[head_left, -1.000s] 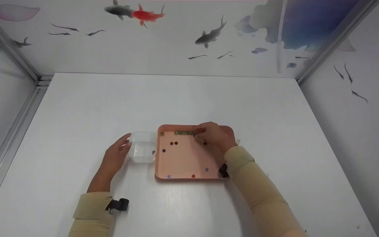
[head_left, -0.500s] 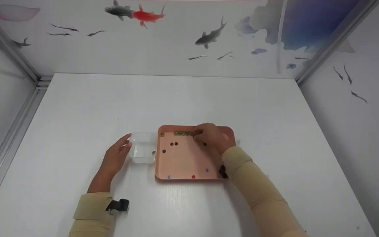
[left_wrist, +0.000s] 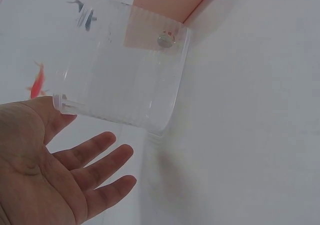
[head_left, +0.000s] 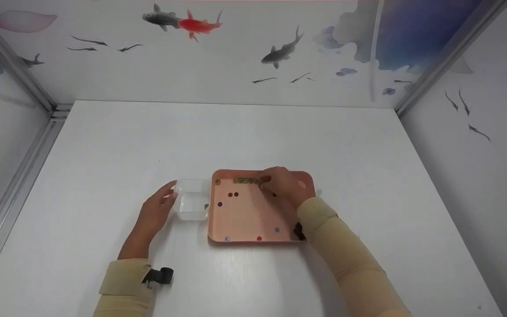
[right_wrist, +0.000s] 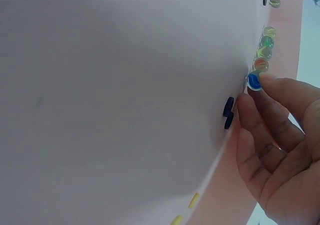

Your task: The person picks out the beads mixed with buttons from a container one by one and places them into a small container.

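Observation:
In the right wrist view, my right hand (right_wrist: 285, 145) pinches a blue glass marble (right_wrist: 253, 83) between thumb and forefinger. The marble is at the near end of a row of marbles (right_wrist: 265, 52) along the tray's wall. That pink tray (head_left: 240, 222) lies on the table; in the head view my right hand (head_left: 285, 186) is over its far side. To its left stands a clear plastic box (head_left: 192, 215). The fingertips of my left hand (head_left: 156, 213) touch the box's left side, the other fingers loosely extended. One marble (left_wrist: 165, 40) shows at the box's tray side.
On the tray lie small dark discs (head_left: 233, 194), a red piece (head_left: 259, 238) and blue pieces (head_left: 277, 230). A lone marble (head_left: 218, 182) sits in its far left corner. Yellow discs (right_wrist: 194, 200) appear in the right wrist view. Printed walls enclose the white table (head_left: 148, 132).
The head view has shifted slightly, so everything appears a little lower. My right hand stays at the end of the marble row, and my left hand remains against the box.

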A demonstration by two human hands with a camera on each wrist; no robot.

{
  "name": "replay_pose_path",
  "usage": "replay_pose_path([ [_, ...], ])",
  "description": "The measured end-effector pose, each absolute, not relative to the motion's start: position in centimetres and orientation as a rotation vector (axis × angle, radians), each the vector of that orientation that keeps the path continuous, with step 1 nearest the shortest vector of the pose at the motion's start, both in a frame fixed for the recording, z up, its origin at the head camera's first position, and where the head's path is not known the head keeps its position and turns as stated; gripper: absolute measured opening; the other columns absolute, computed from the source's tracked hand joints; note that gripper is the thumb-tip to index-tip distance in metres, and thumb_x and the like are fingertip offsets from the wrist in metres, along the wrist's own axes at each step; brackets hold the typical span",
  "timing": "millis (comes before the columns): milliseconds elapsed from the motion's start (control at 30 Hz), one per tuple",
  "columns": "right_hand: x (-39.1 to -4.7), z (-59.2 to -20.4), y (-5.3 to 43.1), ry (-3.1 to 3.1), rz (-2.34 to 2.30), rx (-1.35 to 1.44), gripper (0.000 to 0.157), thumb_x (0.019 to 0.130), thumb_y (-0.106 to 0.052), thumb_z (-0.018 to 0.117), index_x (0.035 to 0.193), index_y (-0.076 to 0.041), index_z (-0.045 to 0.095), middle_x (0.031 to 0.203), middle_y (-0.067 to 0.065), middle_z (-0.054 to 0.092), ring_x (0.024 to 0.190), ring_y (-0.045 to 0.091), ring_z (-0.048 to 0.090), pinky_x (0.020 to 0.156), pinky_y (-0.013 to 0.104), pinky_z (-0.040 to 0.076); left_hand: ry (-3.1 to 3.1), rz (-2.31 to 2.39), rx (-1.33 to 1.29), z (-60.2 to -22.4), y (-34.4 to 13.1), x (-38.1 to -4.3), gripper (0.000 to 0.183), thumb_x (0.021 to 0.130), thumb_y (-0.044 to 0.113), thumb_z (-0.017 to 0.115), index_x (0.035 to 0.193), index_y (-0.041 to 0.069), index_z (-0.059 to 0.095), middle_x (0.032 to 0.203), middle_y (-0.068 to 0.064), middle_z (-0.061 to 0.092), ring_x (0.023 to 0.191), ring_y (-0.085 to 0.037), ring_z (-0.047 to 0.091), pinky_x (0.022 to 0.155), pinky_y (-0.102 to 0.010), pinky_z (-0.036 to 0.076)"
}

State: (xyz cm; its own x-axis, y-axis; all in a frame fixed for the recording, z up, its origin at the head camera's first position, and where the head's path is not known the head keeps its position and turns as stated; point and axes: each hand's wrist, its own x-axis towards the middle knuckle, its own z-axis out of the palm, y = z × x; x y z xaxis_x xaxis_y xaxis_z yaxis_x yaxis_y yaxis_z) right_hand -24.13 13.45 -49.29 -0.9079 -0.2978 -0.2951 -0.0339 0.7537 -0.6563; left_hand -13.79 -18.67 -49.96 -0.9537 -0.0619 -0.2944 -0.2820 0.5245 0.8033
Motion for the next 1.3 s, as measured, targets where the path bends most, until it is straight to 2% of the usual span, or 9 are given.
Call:
replay_pose_path([
  [267,-24.3,-49.0,13.3,2.556,-0.945,-0.234,0.032,0.088,-0.002,0.060,0.116,-0.015,0.070,0.109,0.004,0.063,0.074,0.018,0.058,0.061,0.027,0.047,2.522,1.415,-0.286,-50.3,-18.8,-13.9,0.051,0.105,0.033,0.039,0.153,0.020,0.027,0.149,-0.018,0.039,0.135,-0.039,0.040,0.104,-0.055,0.039],
  [567,-24.6,-48.3,13.1,2.640,-0.851,-0.361,0.028,0.091,-0.003,0.060,0.117,-0.009,0.070,0.116,0.007,0.067,0.098,0.021,0.058,0.084,0.035,0.051,2.518,1.421,-0.314,-50.5,-18.7,-13.8,0.051,0.105,0.035,0.038,0.153,0.021,0.028,0.149,-0.018,0.039,0.137,-0.040,0.037,0.106,-0.056,0.036],
  [700,-24.6,-48.0,13.1,2.649,-0.860,-0.402,0.028,0.092,-0.002,0.059,0.117,-0.007,0.070,0.118,0.009,0.067,0.105,0.022,0.059,0.090,0.037,0.051,2.519,1.427,-0.311,-50.4,-18.6,-13.8,0.051,0.105,0.036,0.037,0.153,0.019,0.028,0.149,-0.019,0.040,0.137,-0.040,0.036,0.107,-0.056,0.036],
  [1000,-24.4,-47.1,13.0,2.606,-0.939,-0.411,0.029,0.092,-0.002,0.059,0.118,-0.009,0.069,0.118,0.006,0.066,0.098,0.021,0.059,0.083,0.035,0.054,2.515,1.459,-0.298,-50.5,-18.7,-13.8,0.051,0.106,0.034,0.038,0.153,0.017,0.029,0.148,-0.020,0.040,0.136,-0.041,0.037,0.107,-0.056,0.035],
  [1300,-24.4,-46.2,12.7,2.620,-0.909,-0.464,0.024,0.095,-0.013,0.063,0.118,-0.012,0.069,0.117,0.002,0.067,0.103,0.019,0.063,0.082,0.034,0.054,2.504,1.477,-0.280,-50.6,-18.8,-14.0,0.051,0.106,0.035,0.037,0.153,0.016,0.028,0.147,-0.021,0.041,0.136,-0.041,0.037,0.108,-0.057,0.033],
])
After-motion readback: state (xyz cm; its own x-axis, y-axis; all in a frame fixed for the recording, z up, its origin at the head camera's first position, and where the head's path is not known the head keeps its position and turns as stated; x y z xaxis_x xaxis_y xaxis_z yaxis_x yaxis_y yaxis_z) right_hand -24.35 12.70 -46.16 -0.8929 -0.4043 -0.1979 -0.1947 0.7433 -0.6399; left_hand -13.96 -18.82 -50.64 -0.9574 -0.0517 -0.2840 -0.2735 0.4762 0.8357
